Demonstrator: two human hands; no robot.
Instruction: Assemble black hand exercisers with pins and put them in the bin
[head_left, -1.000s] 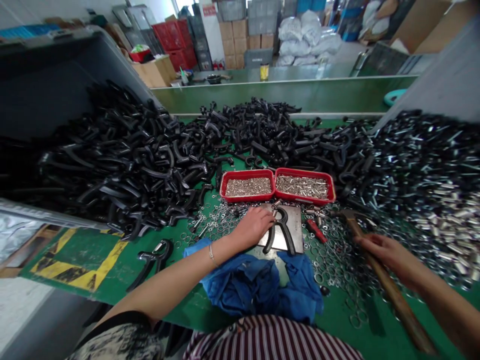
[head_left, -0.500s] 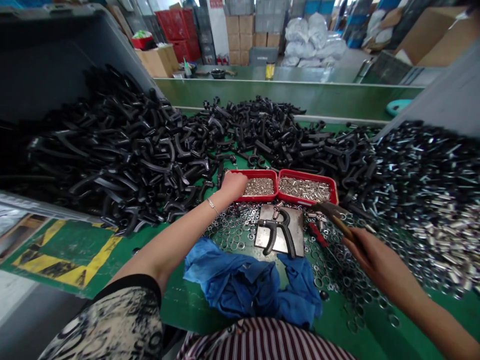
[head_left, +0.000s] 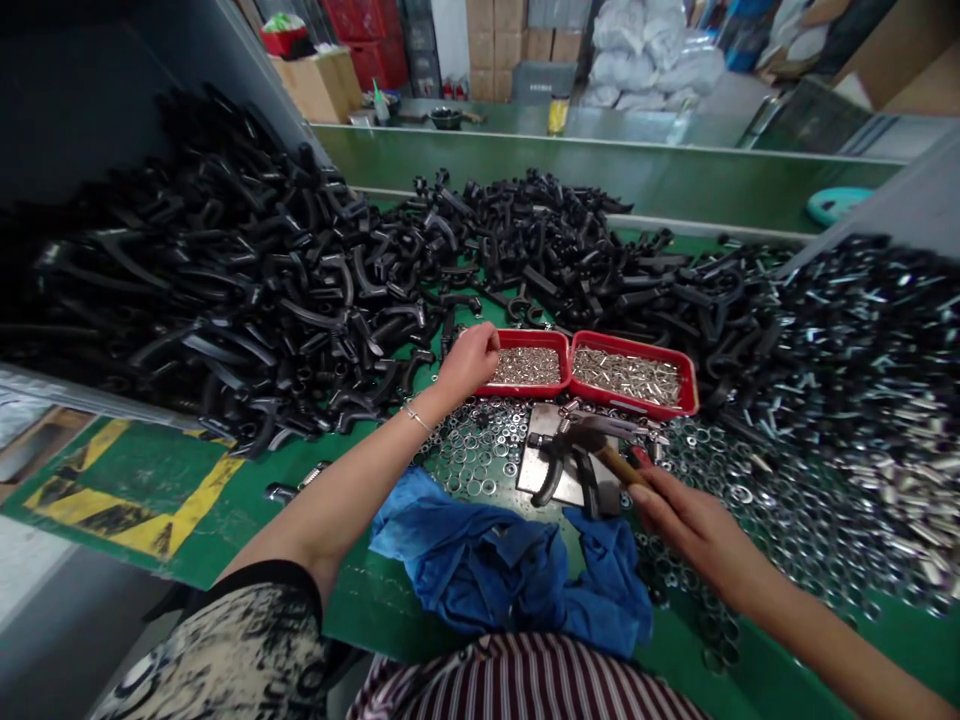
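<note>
My right hand (head_left: pixel 686 515) is wrapped round the wooden handle of a hammer (head_left: pixel 619 464). The hammer's dark head hangs over a black forked plastic part (head_left: pixel 553 478) that lies on a metal plate (head_left: pixel 529 470); whether they touch I cannot tell. At the left end of a red tray (head_left: pixel 564 384) of tiny metal pieces, my left hand (head_left: pixel 472 355) is closed with bent fingers. What its fingertips hold, if anything, is hidden. A second red tray (head_left: pixel 691 400), full of small metal pins, adjoins the first on the right.
Heaps of black plastic parts (head_left: pixel 300 270) cover the left and back. Metal rings (head_left: pixel 472 455) lie around the plate. Metal cylinders (head_left: pixel 911 470) are piled at right. A crumpled blue cloth (head_left: pixel 495 570) lies in front, and a red-handled tool (head_left: pixel 639 456) beside the plate.
My right hand has brought the hammer leftward, from beside the right tray to over the black part. My left hand stays at the left tray, closed. The view has tilted slightly down.
</note>
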